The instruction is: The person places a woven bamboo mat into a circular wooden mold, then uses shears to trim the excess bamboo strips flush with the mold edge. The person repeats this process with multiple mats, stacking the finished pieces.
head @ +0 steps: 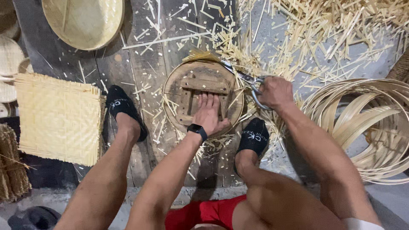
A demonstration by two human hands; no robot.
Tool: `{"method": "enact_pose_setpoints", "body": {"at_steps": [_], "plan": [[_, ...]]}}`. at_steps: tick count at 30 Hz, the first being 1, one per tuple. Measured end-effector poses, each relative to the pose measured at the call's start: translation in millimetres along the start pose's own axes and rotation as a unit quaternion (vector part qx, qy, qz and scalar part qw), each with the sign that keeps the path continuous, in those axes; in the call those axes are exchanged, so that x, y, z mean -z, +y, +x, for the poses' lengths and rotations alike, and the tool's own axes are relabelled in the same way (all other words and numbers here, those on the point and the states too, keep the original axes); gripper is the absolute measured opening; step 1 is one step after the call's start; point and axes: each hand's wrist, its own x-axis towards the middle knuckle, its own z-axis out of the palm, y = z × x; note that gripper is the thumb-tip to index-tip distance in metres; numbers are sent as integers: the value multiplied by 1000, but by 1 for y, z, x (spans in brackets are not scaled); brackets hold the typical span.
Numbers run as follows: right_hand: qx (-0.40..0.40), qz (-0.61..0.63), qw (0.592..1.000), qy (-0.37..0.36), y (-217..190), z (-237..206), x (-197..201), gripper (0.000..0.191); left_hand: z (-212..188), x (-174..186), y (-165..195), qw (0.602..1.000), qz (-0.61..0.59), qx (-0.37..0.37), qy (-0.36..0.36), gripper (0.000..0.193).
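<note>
while bamboo offcuts (341, 38) surround it, left hand (208, 114) presses the round form (203, 96); right hand (276, 91) grips shears (249, 83).

A bamboo-weaving workshop is showing itself here. Pale bamboo offcuts (324, 34) are littering the dark plank floor (140, 72) toward twelve and one o'clock. A square woven mat (59, 117) is lying at nine o'clock, a finished round woven tray (83, 21) at eleven, and coils of split bamboo strips (370, 123) are sitting at three o'clock beside the work.
</note>
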Motion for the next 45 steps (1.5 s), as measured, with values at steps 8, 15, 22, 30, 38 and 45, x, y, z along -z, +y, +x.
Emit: {"method": "enact_pose_setpoints", "body": {"at_steps": [8, 15, 22, 30, 38, 45], "plan": [[125, -65, 974, 177, 19, -1, -3, 75, 0, 1, 1, 1000, -4, 9, -24, 101], [14, 22, 996, 84, 19, -12, -47, 58, 0, 0, 1, 1000, -4, 17, -13, 104], [216, -36, 916, 337, 24, 17, -21, 59, 1, 2, 3, 999, 1, 19, -37, 106], [66, -90, 992, 60, 16, 15, 4, 47, -9, 10, -10, 996, 32, -74, -37, 103], [135, -112, 967, 183, -11, 30, 18, 45, -11, 16, -10, 991, 58, -88, -84, 97], [103, -124, 981, 109, 14, 26, 23, 41, -16, 30, -17, 970, 91, -145, -171, 103]]}}
